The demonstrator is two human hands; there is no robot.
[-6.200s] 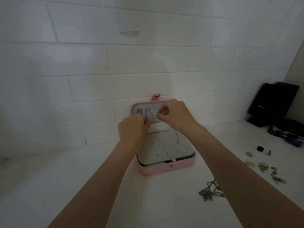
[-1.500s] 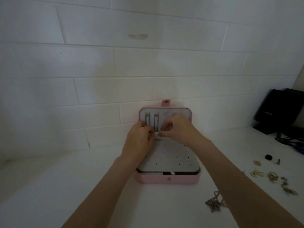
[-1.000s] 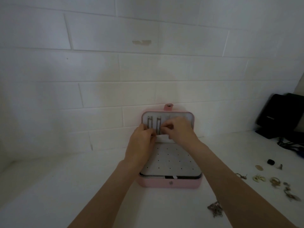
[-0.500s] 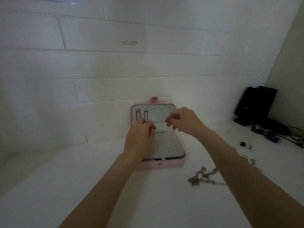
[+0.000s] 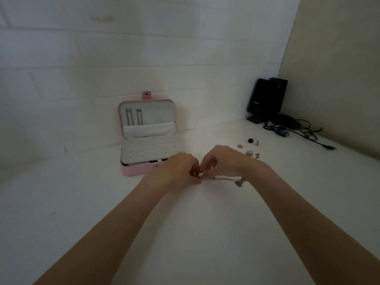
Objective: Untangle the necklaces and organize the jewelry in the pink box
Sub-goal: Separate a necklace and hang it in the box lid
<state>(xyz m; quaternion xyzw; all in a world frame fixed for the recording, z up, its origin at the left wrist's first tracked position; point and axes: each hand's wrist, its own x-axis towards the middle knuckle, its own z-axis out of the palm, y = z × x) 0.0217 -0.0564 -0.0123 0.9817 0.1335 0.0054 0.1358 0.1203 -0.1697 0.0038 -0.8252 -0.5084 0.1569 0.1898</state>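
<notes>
Two bare hands meet over a white counter, the left hand (image 5: 181,171) and right hand (image 5: 221,161) each pinching the tangled silver necklace chains (image 5: 226,179) just right of the open pink jewelry box (image 5: 141,170); untangling appears under way; next, seemingly, teasing strands apart gently.

A pink box (image 5: 141,170) with a white, dot-perforated insert (image 5: 149,149) sits on the white tabletop (image 5: 82,202) by white wall tiles (image 5: 144,58), a black speaker (image 5: 266,99) and black cables (image 5: 296,126)
</notes>
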